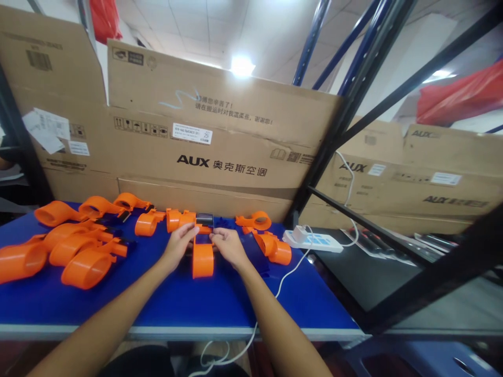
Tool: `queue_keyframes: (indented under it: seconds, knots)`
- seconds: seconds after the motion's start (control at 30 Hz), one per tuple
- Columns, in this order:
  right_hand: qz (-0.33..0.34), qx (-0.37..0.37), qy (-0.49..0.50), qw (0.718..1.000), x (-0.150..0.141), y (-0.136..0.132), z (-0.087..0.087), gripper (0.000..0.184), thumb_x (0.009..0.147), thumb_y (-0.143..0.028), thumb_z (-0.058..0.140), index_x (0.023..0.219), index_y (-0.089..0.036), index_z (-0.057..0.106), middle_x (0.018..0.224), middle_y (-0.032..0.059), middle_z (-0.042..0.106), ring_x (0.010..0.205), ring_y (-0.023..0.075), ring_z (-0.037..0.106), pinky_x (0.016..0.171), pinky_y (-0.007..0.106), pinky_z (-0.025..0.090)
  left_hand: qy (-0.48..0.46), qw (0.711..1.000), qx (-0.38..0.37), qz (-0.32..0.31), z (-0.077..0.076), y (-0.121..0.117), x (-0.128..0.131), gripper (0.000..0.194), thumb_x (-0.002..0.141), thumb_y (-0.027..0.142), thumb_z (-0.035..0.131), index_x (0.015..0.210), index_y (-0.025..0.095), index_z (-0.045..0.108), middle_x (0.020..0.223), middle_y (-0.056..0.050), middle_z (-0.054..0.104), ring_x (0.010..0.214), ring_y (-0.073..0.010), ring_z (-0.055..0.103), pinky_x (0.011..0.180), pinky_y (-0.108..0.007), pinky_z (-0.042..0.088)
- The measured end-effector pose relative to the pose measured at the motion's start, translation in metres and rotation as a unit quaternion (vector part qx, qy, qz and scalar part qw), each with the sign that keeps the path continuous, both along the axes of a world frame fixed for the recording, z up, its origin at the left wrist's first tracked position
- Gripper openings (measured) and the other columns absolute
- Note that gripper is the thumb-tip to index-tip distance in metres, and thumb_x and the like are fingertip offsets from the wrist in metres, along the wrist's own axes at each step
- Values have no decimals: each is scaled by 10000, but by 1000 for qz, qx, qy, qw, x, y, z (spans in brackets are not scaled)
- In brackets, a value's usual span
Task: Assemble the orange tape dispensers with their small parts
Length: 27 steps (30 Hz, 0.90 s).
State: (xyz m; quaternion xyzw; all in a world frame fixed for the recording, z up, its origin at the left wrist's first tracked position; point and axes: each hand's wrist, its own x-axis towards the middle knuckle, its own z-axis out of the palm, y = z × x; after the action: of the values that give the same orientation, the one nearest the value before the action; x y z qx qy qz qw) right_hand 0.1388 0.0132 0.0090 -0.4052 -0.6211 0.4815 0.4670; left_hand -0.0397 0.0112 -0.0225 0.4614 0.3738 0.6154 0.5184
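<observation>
Both of my hands are on one orange plastic tape dispenser point(203, 261) near the middle of the blue tabletop. Its round hub points toward me, and its far end lies between my fingertips. My left hand point(179, 245) pinches it from the left side, thumb on top. From the right, my right hand point(230, 246) grips the same far end with bent fingers. Just beyond them sit another orange dispenser point(181, 220) and a dark block-like piece point(205, 219). Exactly what my fingertips press on is too small to make out.
Several orange dispensers point(87, 267) lie on the left of the blue table point(157, 309), and more point(280, 251) on the right. A white power strip point(312, 241) with a cable stands by a black rack post point(302, 201). Cardboard point(231, 183) walls off the back.
</observation>
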Motion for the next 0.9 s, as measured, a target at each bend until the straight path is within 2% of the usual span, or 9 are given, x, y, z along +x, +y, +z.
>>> queue_keyframes:
  seconds: [0.1,0.27,0.37,0.6,0.9]
  knots:
    - [-13,14,-32,999,0,1,-1,161,733,-318,686,759,-160,664,560,-61,550,502,98,498,509,207,417,11,1000,3,-10,1,-3,2,537,724,523,799,1122,170,726,749,-21,717,681,-215,683,647,-304,528]
    - [-13,18,-66,998,-3,0,-6,188,760,-349,652,797,-165,660,579,-43,565,521,120,526,505,214,431,20,999,21,14,4,-3,2,460,744,561,776,986,171,737,817,-37,725,814,-234,677,695,-290,507]
    - [-4,17,-83,996,-5,-2,-8,184,788,-362,611,743,-183,618,549,-46,547,493,127,534,498,222,444,28,999,28,25,5,-2,1,458,730,557,787,974,172,737,847,-44,727,871,-248,667,716,-290,496]
    - [13,24,-114,993,-3,-2,-7,97,736,-229,546,645,-194,544,527,-56,528,482,109,520,485,195,394,42,998,42,30,4,-1,0,415,749,535,783,944,171,739,862,-32,719,868,-226,648,741,-278,473]
    - [26,19,-103,994,-5,-1,-8,85,737,-212,505,688,-185,569,552,-45,542,487,110,528,478,192,399,18,999,40,5,6,-1,-1,468,736,547,795,1004,167,746,882,-38,739,810,-209,657,750,-292,490]
